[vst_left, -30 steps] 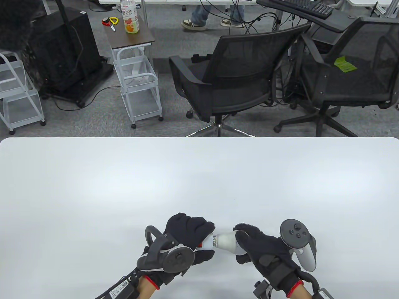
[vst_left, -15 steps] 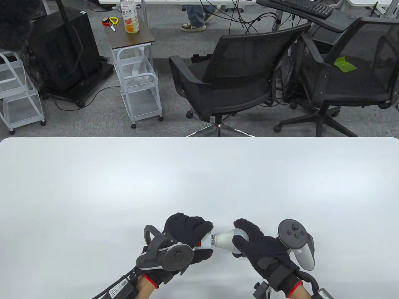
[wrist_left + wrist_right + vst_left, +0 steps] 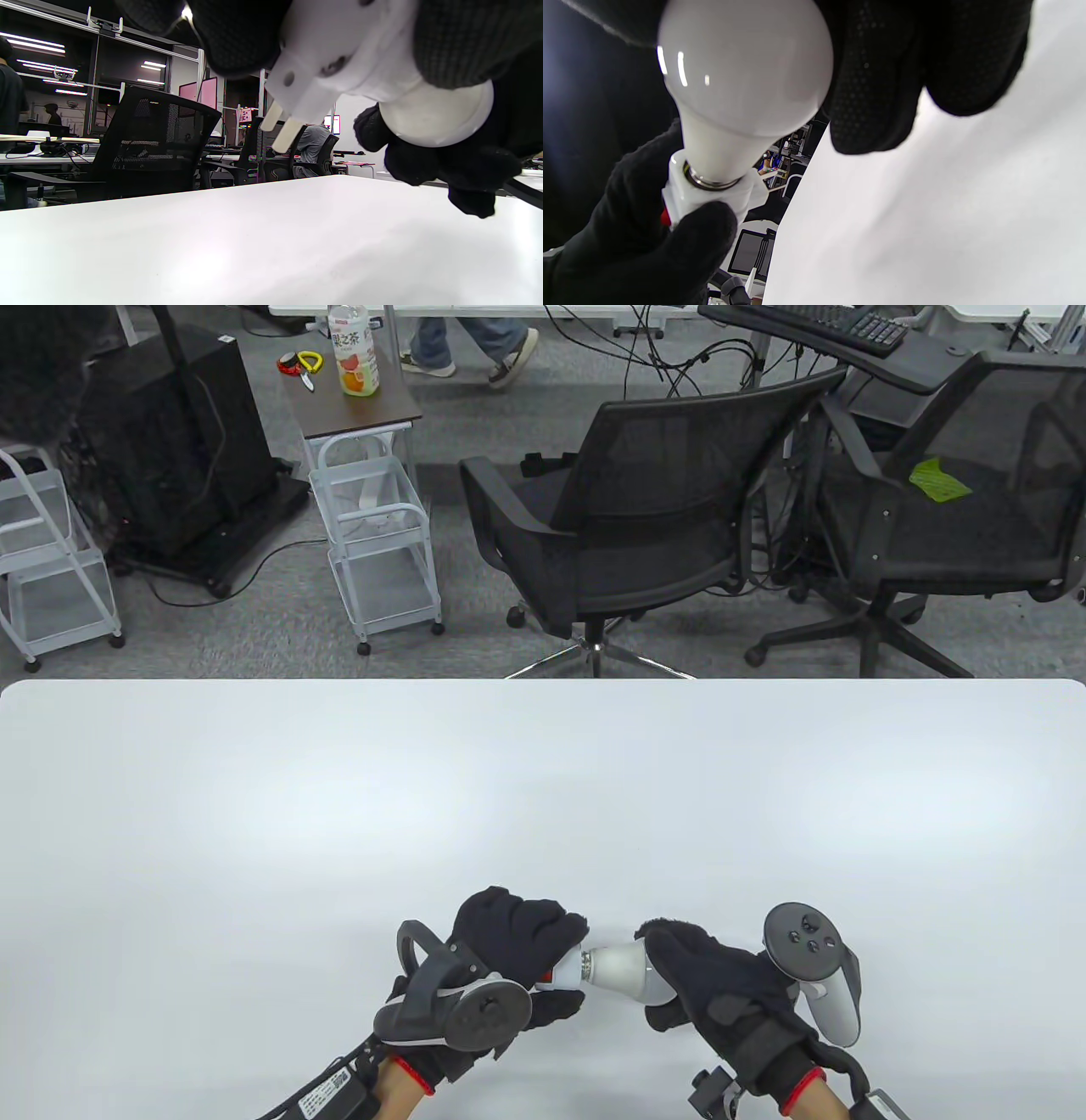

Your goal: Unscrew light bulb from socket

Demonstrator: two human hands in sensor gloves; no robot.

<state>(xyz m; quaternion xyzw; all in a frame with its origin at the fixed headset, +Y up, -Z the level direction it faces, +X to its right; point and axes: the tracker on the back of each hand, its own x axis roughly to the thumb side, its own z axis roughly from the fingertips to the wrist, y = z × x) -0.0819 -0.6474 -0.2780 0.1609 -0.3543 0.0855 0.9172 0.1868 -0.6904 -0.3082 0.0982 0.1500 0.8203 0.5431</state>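
Note:
A white light bulb (image 3: 621, 970) sits with its metal thread in a white plug-in socket (image 3: 563, 970), both held above the white table (image 3: 543, 797) near its front edge. My left hand (image 3: 543, 959) grips the socket; the left wrist view shows the socket (image 3: 352, 55) with its two plug prongs pointing down-left. My right hand (image 3: 670, 976) grips the bulb's round end. In the right wrist view the bulb (image 3: 742, 72) fills the top, its neck in the socket (image 3: 712, 197), and a strip of metal thread shows at the joint.
Two black office chairs (image 3: 628, 517) stand beyond the table's far edge. A small side table with a drink bottle (image 3: 352, 352) and white wire carts stand at the far left. A person walks by at the back.
My right hand has shifted its hold on the bulb, rolling back and then forward again. The left hand and socket have barely moved. The person at the back has walked left.

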